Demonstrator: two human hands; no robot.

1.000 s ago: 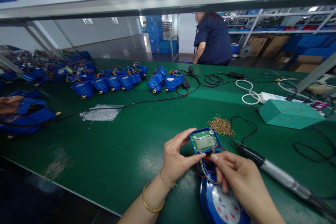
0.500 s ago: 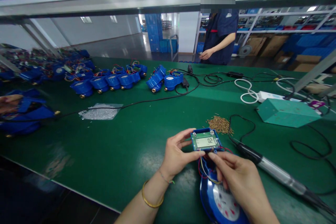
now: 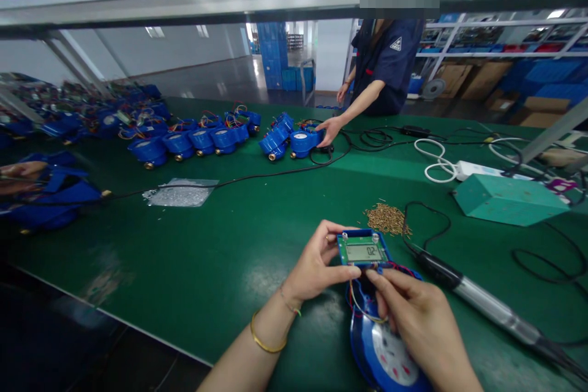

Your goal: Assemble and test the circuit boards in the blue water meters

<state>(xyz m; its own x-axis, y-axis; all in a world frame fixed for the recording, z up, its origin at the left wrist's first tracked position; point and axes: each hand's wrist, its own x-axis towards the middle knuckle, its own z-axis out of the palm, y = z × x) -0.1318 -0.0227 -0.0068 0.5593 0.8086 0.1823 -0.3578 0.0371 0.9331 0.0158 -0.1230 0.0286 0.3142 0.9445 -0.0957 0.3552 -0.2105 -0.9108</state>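
A small display module (image 3: 362, 251) with a green circuit board and a lit-grey LCD reading about 0.2 sits in a blue frame. My left hand (image 3: 316, 263) is closed on its left side, thumb along the lower edge. Just under that edge my right hand (image 3: 413, 306) pinches with thumb and fingers; what lies between the fingertips is hidden. Thin coloured wires (image 3: 356, 300) hang from the module down to a blue water meter (image 3: 381, 349), whose round dial faces up below my hands and is partly covered by my right hand.
Brass screws (image 3: 387, 219) lie in a pile beyond the module. An electric screwdriver (image 3: 487, 303) rests at right, near a teal box (image 3: 509, 199). Several blue meters (image 3: 179, 146) line the back left, by a plastic bag (image 3: 184, 192). A co-worker's hand (image 3: 329, 130) touches a meter (image 3: 303, 142) across the table.
Across the table, the co-worker has leaned in and reached a hand to a blue meter. My hands keep nearly the same hold, with the view shifted slightly.
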